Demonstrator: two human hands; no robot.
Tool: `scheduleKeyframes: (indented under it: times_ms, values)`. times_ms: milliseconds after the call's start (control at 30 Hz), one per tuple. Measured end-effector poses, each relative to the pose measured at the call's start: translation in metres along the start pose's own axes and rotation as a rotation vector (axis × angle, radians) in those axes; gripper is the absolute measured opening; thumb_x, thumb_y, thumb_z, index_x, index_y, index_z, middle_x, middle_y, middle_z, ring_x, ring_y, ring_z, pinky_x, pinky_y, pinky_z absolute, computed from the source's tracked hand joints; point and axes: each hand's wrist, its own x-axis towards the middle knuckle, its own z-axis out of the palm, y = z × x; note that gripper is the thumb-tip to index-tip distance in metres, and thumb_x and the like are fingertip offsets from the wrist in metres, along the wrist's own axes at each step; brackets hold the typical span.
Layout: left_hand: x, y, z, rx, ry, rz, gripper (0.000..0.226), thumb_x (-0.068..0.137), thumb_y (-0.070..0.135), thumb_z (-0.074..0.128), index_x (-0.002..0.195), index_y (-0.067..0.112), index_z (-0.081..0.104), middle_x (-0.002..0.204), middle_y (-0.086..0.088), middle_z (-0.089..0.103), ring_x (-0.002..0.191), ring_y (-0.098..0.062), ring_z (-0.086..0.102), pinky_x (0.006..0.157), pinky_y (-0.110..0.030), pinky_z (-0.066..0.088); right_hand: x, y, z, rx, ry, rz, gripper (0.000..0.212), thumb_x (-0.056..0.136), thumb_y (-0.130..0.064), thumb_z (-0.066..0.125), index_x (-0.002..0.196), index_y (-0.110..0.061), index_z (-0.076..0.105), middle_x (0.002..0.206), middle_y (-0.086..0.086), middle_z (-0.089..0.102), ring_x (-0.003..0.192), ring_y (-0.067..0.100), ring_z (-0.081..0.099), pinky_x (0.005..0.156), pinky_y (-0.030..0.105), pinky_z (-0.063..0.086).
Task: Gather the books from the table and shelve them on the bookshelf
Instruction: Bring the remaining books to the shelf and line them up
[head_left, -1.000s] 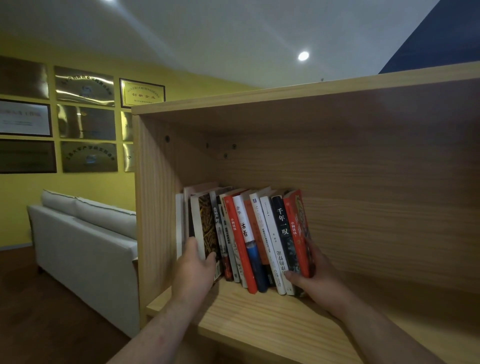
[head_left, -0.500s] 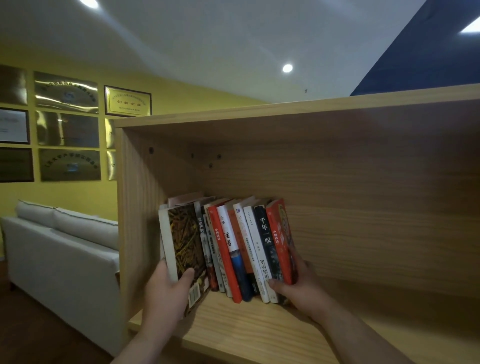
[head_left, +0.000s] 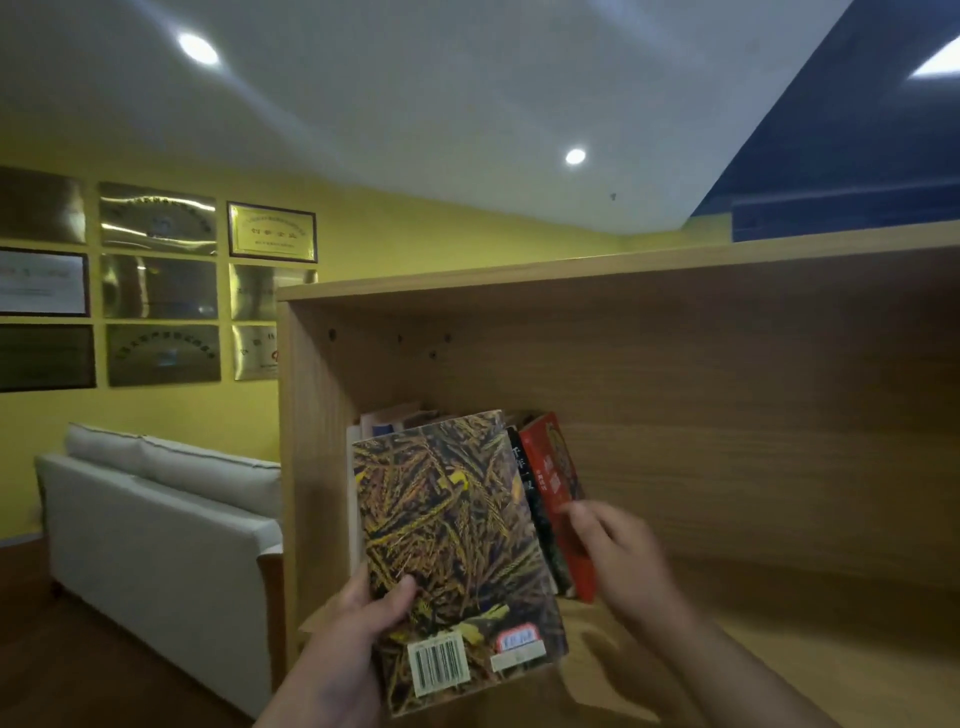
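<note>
**A:** Where is the wheat-cover book (head_left: 457, 545) sitting?

**B:** It is hanging in front of the bookshelf (head_left: 675, 415), its barcode side facing the camera and hiding most of the row of books (head_left: 387, 421). The left hand (head_left: 358, 639) is gripping its lower left corner, with the thumb lying across the cover.

**A:** And the right hand (head_left: 623, 551)?

**B:** It is hovering just right of that book, blurred. Its fingers are bending loosely and grasping nothing. One fingertip is reaching the red book (head_left: 558, 488), but I cannot tell whether it is touching.

**A:** How is the row standing?

**B:** It is leaning on the shelf board near the left wall. The red book is closing the right end, with a black book (head_left: 530, 493) pressing beside it.

**A:** What else is showing?

**B:** A white sofa (head_left: 156, 519) is sitting left of the bookshelf, and plaques (head_left: 156, 286) are hanging above it.
</note>
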Motion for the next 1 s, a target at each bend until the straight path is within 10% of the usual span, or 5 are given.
scheduleKeyframes:
  times_ms: [167,300,500,700,1000]
  values:
    - [0.005,-0.011,0.060,0.022,-0.123,-0.096,0.048,0.074,0.015,0.070,0.120,0.023,0.060,0.111,-0.020,0.074,0.100,-0.046,0.070,0.086,-0.064,0.054,-0.030,-0.009,-0.034,0.554,-0.396,0.353,0.052,0.084,-0.032,0.076,0.129,-0.011,0.061,0.119,0.021,0.074,0.106,0.037,0.073,0.082,0.044,0.062]
    - [0.018,-0.019,0.090,0.404,-0.132,0.012,0.033,0.083,0.036,0.070,0.113,0.024,0.067,0.103,0.001,0.078,0.098,-0.022,0.074,0.090,-0.048,0.058,-0.036,0.004,-0.059,0.490,-0.146,0.345,0.049,0.072,0.004,0.084,0.116,-0.005,0.066,0.110,0.024,0.076,0.102,0.045,0.073,0.098,0.062,0.054]
    - [0.055,-0.036,0.035,1.562,-0.186,0.235,0.037,0.078,0.064,0.059,0.104,0.040,0.068,0.100,0.025,0.062,0.094,0.006,0.055,0.081,-0.018,0.047,-0.030,0.010,-0.096,0.043,0.279,0.181,0.023,0.088,-0.006,0.077,0.097,-0.026,0.069,0.084,-0.003,0.080,0.082,0.018,0.077,0.069,0.037,0.063]
    - [0.070,-0.051,0.022,1.624,-0.246,0.270,0.058,0.069,0.077,0.048,0.112,0.042,0.065,0.105,0.026,0.055,0.099,0.003,0.050,0.090,-0.024,0.046,-0.004,0.034,-0.065,-0.259,0.357,0.149,0.025,0.089,-0.005,0.071,0.082,-0.027,0.060,0.075,-0.007,0.068,0.066,0.006,0.063,0.046,0.014,0.043]
    - [0.073,-0.051,0.019,1.583,-0.240,0.279,0.052,0.066,0.082,0.045,0.104,0.049,0.060,0.105,0.028,0.051,0.102,0.005,0.046,0.092,-0.025,0.042,0.029,0.052,0.010,-0.210,0.057,0.119,0.031,0.088,-0.035,0.075,0.111,-0.046,0.057,0.094,-0.015,0.073,0.090,0.000,0.070,0.067,0.018,0.053]
